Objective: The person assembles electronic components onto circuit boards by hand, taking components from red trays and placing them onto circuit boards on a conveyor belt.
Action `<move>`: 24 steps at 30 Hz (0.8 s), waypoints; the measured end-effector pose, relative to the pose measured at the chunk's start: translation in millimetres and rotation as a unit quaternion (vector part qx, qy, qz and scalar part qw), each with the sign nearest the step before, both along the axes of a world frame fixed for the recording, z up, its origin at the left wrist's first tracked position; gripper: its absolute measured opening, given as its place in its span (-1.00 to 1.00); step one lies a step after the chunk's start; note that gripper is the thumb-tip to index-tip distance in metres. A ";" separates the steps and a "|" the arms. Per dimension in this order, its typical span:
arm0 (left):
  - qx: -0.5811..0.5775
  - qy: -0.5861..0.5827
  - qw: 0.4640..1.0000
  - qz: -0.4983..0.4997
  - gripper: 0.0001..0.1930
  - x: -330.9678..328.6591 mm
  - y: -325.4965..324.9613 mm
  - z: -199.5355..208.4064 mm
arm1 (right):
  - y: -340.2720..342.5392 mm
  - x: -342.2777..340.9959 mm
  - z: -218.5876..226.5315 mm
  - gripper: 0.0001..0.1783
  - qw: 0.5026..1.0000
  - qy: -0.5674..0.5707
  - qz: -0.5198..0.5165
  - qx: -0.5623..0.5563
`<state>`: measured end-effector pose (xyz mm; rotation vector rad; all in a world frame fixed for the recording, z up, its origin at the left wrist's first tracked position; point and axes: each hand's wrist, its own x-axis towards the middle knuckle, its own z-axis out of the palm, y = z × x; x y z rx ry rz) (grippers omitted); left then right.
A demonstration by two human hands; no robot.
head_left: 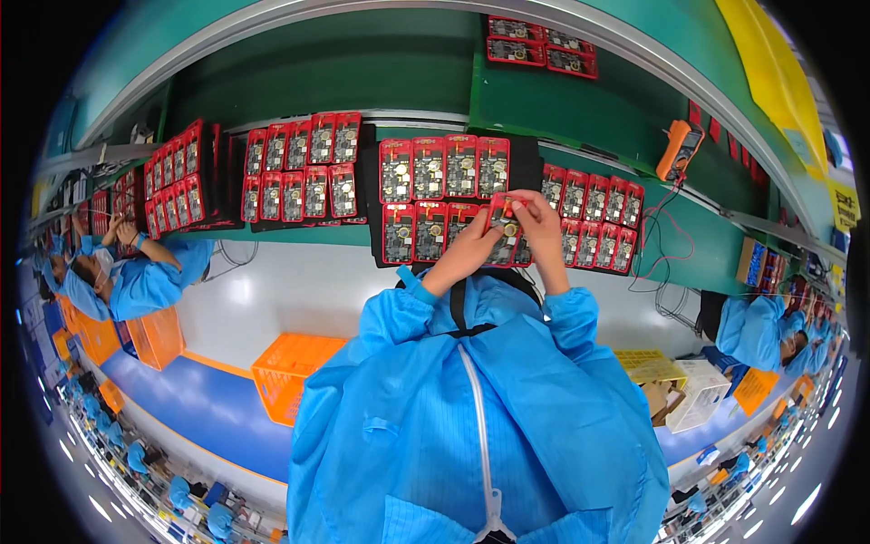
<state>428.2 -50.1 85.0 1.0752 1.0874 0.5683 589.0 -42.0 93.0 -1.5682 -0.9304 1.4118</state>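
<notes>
Left hand [466, 251], right hand [542, 233]: both pinching one red-cased circuit board [503, 216]; possible hazard: loosened pinch, knocking it against neighbouring boards [429, 232]

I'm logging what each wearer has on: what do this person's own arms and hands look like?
The left hand and right hand are bare, without gloves. Both arms wear loose, wrinkled, bright blue sleeves ending near the wrists. A blue-green band shows at the left wrist.

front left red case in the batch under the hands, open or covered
Open: the red case shows its circuit board within the rim, no lid over it.
</notes>
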 end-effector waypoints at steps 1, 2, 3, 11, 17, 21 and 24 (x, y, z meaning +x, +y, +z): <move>0.001 -0.001 1.000 -0.007 -0.58 0.4 3.4 -2.2 | 4.9 9.0 -4.8 -0.79 1.000 0.012 -0.014 0.012; 0.028 0.020 0.999 -0.012 -0.61 -2.9 6.7 -1.8 | 12.8 16.1 -6.4 -0.80 0.999 0.024 -0.027 0.025; 0.056 0.040 0.997 -0.015 -0.64 -8.3 9.7 -1.1 | 21.9 25.5 -6.7 -0.80 0.999 0.014 -0.034 0.025; 0.182 0.259 0.916 0.246 -0.73 -128.3 36.6 -41.3 | 74.2 84.2 -88.4 -0.80 0.992 -0.115 -0.001 0.050; 0.142 0.284 0.917 0.241 -0.57 -146.9 36.0 -67.3 | 75.7 53.2 -73.0 -0.77 0.990 -0.127 -0.066 0.017; 0.096 0.222 0.941 0.238 -0.45 -130.8 49.6 -66.4 | 75.0 50.2 -82.2 -0.80 0.986 -0.068 -0.153 0.005; 0.108 0.210 0.940 0.246 -0.44 -119.3 57.8 -57.8 | 79.9 43.1 -80.2 -0.80 0.982 -0.055 -0.178 0.015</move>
